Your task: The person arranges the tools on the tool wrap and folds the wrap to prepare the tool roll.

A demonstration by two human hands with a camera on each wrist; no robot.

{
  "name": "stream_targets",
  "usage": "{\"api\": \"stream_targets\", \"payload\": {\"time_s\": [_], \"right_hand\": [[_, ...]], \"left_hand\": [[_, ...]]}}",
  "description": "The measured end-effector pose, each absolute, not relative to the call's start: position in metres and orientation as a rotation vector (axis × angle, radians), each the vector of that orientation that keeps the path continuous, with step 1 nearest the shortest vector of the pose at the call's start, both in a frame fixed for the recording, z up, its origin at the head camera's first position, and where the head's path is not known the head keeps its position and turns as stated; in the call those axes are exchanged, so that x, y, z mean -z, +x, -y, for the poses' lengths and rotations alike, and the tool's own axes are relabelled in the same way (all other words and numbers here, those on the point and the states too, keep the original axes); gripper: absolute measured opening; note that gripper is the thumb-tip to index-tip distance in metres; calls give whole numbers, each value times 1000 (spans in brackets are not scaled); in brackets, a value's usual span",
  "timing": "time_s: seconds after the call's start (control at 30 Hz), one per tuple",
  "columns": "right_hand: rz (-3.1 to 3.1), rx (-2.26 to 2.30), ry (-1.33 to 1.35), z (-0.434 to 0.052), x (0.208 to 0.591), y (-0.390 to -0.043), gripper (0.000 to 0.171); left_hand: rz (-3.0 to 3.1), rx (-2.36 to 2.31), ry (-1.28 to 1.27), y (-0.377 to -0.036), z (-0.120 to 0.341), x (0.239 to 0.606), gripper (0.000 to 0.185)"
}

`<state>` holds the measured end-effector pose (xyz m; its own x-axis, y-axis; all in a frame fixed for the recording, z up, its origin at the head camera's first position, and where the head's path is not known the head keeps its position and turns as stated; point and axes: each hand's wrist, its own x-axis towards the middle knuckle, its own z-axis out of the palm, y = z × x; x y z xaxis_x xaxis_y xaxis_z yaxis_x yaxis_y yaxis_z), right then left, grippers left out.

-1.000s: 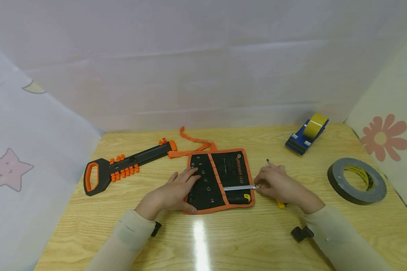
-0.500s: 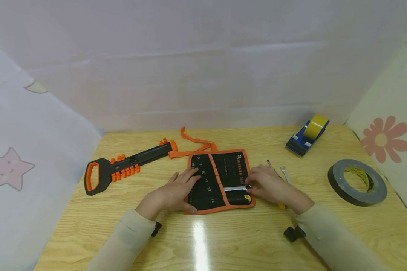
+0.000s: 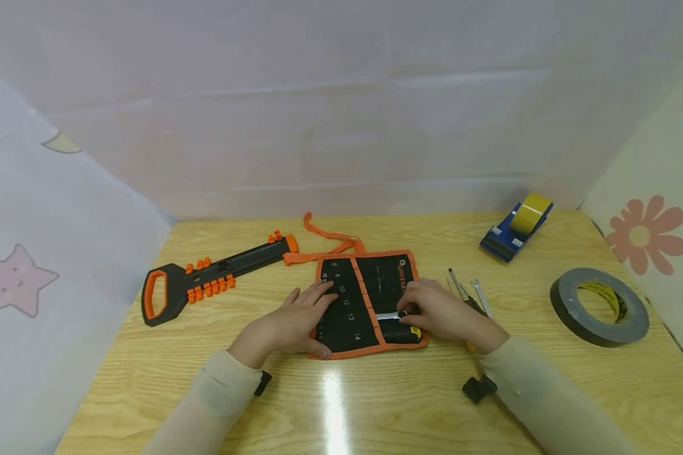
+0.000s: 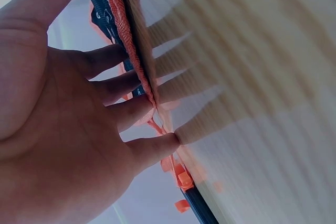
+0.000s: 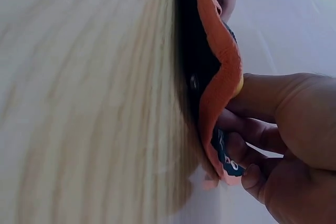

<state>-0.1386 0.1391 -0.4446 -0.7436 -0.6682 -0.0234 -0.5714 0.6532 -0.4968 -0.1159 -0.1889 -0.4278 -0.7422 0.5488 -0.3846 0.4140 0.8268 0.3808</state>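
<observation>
A black tool pouch with orange edging (image 3: 384, 278) lies unrolled on the table, its pockets printed with sizes. My left hand (image 3: 296, 322) rests flat on the left part, fingers spread; the left wrist view shows its palm (image 4: 68, 124) beside the orange edge. Between the thumb and fingers of my right hand (image 3: 444, 309) is the end of a silver wrench (image 3: 388, 316), whose other end sits inside a pocket. In the right wrist view, that hand (image 5: 310, 124) bends over the pouch's edge and hides the wrench. A black tool with a yellow end (image 3: 414, 332) lies just below the wrench.
Right of the pouch lie screwdrivers (image 3: 457, 282) and another wrench (image 3: 480, 298), partly behind my right wrist. A blue tape dispenser (image 3: 503, 239) and a grey tape roll (image 3: 566, 313) stand farther right. A black-and-orange handled tool (image 3: 245, 261) lies at left.
My right hand has moved left with the wrench, and less of the wrench shows outside the pocket. The screwdrivers and second wrench have come into view. My left hand has stayed put.
</observation>
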Motion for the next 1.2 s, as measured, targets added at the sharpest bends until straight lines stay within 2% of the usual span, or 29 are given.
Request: {"api": "stream_targets", "payload": {"time_s": [0.27, 0.53, 1.2], "right_hand": [[-2614, 701, -942, -135, 445, -141, 12], [-2641, 694, -988, -146, 442, -141, 19], [-2856, 818, -717, -197, 427, -110, 9]], "left_hand": [[-2512, -367, 708, -117, 188, 428, 109], [-2515, -373, 703, -116, 188, 429, 109], [-2513, -378, 692, -116, 188, 425, 109]]}}
